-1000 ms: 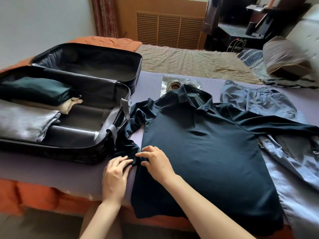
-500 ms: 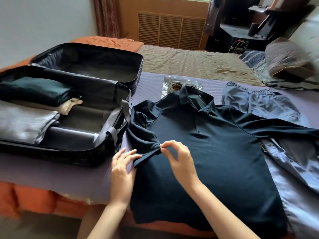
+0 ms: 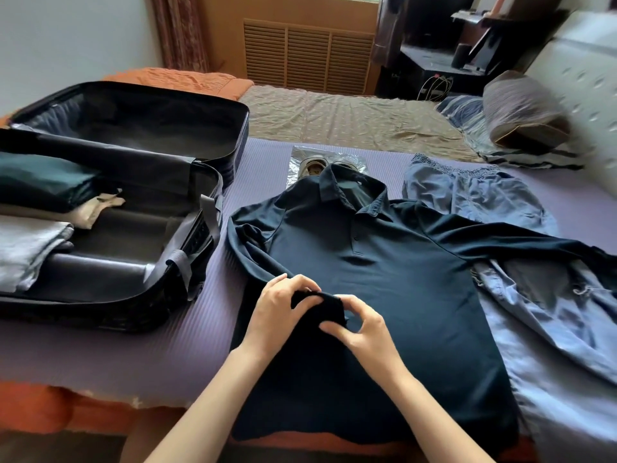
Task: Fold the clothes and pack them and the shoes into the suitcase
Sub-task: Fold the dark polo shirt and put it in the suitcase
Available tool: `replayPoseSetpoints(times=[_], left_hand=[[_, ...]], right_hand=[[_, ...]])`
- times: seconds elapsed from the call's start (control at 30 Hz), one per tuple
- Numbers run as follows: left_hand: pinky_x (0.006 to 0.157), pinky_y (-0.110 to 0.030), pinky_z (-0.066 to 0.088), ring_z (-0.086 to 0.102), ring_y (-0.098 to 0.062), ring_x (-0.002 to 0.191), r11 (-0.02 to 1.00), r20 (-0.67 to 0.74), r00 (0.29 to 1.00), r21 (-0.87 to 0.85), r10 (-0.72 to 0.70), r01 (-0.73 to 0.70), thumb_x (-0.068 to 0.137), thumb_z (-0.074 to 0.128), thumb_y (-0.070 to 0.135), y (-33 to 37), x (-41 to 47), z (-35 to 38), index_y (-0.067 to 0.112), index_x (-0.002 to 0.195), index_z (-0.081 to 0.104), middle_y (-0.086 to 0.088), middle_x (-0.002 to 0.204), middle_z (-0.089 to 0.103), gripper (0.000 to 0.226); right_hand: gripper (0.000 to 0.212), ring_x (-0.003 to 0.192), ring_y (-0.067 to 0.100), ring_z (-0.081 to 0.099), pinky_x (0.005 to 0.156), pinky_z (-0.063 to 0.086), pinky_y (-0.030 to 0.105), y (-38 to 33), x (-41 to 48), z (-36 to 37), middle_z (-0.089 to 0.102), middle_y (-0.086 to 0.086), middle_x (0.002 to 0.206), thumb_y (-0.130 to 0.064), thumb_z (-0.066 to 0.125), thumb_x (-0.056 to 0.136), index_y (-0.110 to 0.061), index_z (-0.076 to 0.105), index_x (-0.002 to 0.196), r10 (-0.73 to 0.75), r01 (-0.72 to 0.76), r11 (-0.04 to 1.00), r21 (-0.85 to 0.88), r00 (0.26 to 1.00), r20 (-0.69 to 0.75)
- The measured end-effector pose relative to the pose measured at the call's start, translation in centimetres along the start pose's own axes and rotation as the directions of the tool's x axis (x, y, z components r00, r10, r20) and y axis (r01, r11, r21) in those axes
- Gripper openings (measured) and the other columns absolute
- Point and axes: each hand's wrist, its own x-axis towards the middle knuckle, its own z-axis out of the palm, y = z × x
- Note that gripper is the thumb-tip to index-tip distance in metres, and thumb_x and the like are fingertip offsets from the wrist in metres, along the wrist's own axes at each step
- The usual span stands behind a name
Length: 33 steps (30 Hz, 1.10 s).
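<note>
a dark navy polo shirt [image 3: 384, 295] lies face up on the purple mat [image 3: 133, 355], collar far, hem near. the hands sit close together over its near left part: the left hand [image 3: 278, 319] and the right hand [image 3: 365, 332] each pinch the end of the shirt's left sleeve [image 3: 320, 305], which lies folded across the body. the other sleeve stretches right over light blue clothes [image 3: 474, 198]. the open black suitcase [image 3: 133, 315] lies just left of the shirt, with 3 folded items [image 3: 30, 248] at its left end. shoes [image 3: 309, 167] in a clear bag [image 3: 295, 157] lie just beyond the collar, partly hidden by it.
</note>
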Motion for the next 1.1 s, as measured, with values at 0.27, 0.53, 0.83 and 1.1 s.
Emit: replayPoseSetpoints(times=[0.27, 0.53, 0.83, 1.1], left_hand=[[0.112, -0.032, 0.024, 0.056, 0.004, 0.095, 0.984, 0.071, 0.996, 0.168, 0.057, -0.068, 0.073, 0.052, 0.061, -4.2, 1.3, -1.4, 0.029, 0.099, 0.068, 0.018, 0.095, 0.067, 0.044], [0.104, -0.031, 0.033, 0.056, 0.005, 0.082, 0.944, 0.076, 0.977, 0.251, 0.2, -0.213, 0.078, 0.055, 0.051, -5.4, 3.1, -1.2, 0.024, 0.083, 0.07, 0.019, 0.082, 0.067, 0.031], [0.106, -0.038, 0.025, 0.064, -0.021, 0.091, 0.918, -0.012, 1.0, 0.396, 0.005, 0.0, 0.083, 0.069, 0.026, -10.3, 11.0, -4.0, 0.014, 0.089, 0.069, 0.001, 0.088, 0.07, 0.013], [0.076, -0.035, 0.044, 0.061, -0.024, 0.086, 0.922, 0.059, 0.987, 0.37, -0.148, 0.116, 0.083, 0.062, 0.049, -11.3, 20.1, -2.0, 0.024, 0.083, 0.061, 0.0, 0.082, 0.063, 0.025]], right_hand=[[0.008, 0.084, 0.012, 0.068, 0.08, 0.052, 0.029, 0.1, 0.9, 0.3, 0.073, -0.003, 0.084, -0.012, 0.066, 0.088, -0.018, 0.073, 0.087, 0.12, -0.085, 0.968, 0.236, 0.983, -0.139], [0.012, 0.082, 0.009, 0.067, 0.079, 0.051, 0.026, -0.2, 2.9, 0.1, 0.072, -0.01, 0.081, -0.012, 0.073, 0.081, -0.023, 0.073, 0.084, 0.067, -0.036, 0.984, 0.174, 0.982, -0.177], [0.015, 0.072, 0.0, 0.062, 0.071, 0.047, 0.011, 1.4, 10.5, -7.7, 0.069, -0.008, 0.075, -0.007, 0.067, 0.086, -0.021, 0.069, 0.08, 0.075, 0.015, 0.977, 0.211, 0.908, -0.413], [0.014, 0.074, 0.012, 0.06, 0.072, 0.046, 0.017, 7.0, 17.7, -12.6, 0.066, -0.005, 0.076, -0.012, 0.067, 0.087, -0.022, 0.066, 0.077, 0.132, -0.13, 0.991, 0.04, 0.851, -0.507]])
